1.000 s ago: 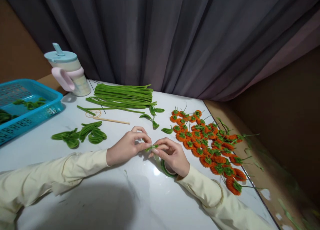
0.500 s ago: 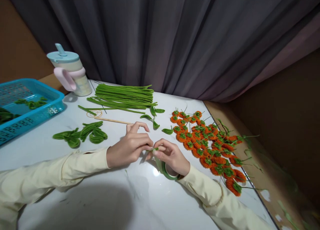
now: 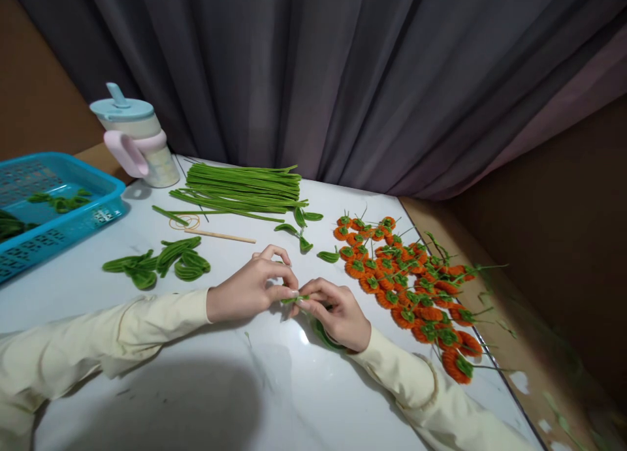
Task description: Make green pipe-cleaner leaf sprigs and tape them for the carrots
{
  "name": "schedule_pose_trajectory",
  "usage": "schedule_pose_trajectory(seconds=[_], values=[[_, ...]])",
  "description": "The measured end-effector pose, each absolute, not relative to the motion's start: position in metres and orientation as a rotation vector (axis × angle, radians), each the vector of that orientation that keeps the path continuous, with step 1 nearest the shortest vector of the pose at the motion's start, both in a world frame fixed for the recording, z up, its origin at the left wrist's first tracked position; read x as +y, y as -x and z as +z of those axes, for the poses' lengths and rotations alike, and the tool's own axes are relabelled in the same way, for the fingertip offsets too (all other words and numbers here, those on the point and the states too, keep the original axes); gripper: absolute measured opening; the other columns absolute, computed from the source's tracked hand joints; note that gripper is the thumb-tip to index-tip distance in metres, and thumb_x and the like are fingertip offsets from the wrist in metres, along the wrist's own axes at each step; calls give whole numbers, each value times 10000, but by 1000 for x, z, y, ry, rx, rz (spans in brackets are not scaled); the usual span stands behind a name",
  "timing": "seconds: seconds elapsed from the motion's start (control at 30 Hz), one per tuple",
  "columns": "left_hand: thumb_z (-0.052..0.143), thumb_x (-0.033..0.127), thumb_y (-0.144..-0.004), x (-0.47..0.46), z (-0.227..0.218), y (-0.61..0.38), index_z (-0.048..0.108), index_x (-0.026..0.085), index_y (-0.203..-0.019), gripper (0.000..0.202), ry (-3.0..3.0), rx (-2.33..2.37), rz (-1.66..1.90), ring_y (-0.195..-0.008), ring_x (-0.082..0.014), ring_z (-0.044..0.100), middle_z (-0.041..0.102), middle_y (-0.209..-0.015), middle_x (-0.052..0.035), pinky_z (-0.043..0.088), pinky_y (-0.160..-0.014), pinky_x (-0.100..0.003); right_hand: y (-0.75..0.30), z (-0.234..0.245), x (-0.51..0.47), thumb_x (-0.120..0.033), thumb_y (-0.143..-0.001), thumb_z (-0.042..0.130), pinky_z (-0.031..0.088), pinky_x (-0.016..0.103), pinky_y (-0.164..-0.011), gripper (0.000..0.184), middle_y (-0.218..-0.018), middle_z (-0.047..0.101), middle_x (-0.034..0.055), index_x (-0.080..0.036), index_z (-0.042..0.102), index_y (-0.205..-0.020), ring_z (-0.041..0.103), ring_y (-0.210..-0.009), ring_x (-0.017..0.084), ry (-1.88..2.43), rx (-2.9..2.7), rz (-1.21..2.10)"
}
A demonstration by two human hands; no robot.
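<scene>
My left hand (image 3: 249, 284) and my right hand (image 3: 337, 311) meet at the middle of the white table (image 3: 196, 386). Both pinch a small green pipe-cleaner piece (image 3: 295, 299) between their fingertips. A roll of green tape (image 3: 321, 333) sits under my right palm, mostly hidden. Green pipe-cleaner leaves (image 3: 161, 262) lie to the left of my left hand. A heap of orange pipe-cleaner flowers with green centres (image 3: 411, 288) lies just right of my right hand.
A bundle of straight green pipe cleaners (image 3: 245, 186) lies at the back. A wooden stick (image 3: 218, 235) and a rubber band (image 3: 182, 222) are in front of it. A blue basket (image 3: 53, 206) and a lidded cup (image 3: 137, 138) stand at left. A dark curtain (image 3: 313, 72) hangs behind.
My right hand has dropped lower over the tape roll, hiding more of it. The fingers of both hands have shifted slightly around the green piece.
</scene>
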State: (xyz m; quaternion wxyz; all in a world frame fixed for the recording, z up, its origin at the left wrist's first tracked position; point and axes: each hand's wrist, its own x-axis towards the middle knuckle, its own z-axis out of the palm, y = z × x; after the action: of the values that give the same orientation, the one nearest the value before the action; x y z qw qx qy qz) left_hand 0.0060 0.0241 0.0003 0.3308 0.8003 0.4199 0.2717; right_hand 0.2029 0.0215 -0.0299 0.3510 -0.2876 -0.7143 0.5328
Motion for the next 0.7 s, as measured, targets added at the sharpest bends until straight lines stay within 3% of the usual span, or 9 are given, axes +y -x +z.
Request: schedule_pose_trajectory(seconds=[0.2, 0.4, 0.57, 0.7], values=[[598, 263, -774, 28, 2, -3, 682, 186, -707, 132, -1928, 1060, 647, -916, -198, 560, 539, -883, -53, 461, -836, -327, -202, -29, 20, -160, -909, 442, 443, 338, -677, 145, -750, 632, 77, -170, 578, -859, 573, -702, 180, 545, -2127, 623], [556, 281, -752, 29, 15, -5, 641, 149, -687, 170, -1711, 1017, 447, -725, -165, 557, 582, -730, -30, 458, -699, -284, -202, -31, 16, -21, -879, 388, 389, 379, -683, 238, -797, 654, 105, -127, 510, -1054, 588, -802, 220, 447, -2294, 103], [557, 312, -744, 31, 16, -7, 608, 118, -729, 201, -1389, 1002, 346, -583, -135, 532, 547, -631, -3, 429, -578, -251, -202, -32, 16, -4, -868, 427, 386, 387, -677, 249, -796, 661, 125, -95, 484, -1093, 581, -814, 245, 425, -2303, -5], [529, 332, -824, 32, 14, -3, 647, 156, -799, 213, -1761, 1061, 443, -833, -190, 557, 608, -800, -45, 434, -740, -292, -202, -31, 19, -20, -882, 405, 400, 365, -653, 207, -747, 625, 106, -108, 528, -1022, 566, -771, 225, 482, -2261, 150]])
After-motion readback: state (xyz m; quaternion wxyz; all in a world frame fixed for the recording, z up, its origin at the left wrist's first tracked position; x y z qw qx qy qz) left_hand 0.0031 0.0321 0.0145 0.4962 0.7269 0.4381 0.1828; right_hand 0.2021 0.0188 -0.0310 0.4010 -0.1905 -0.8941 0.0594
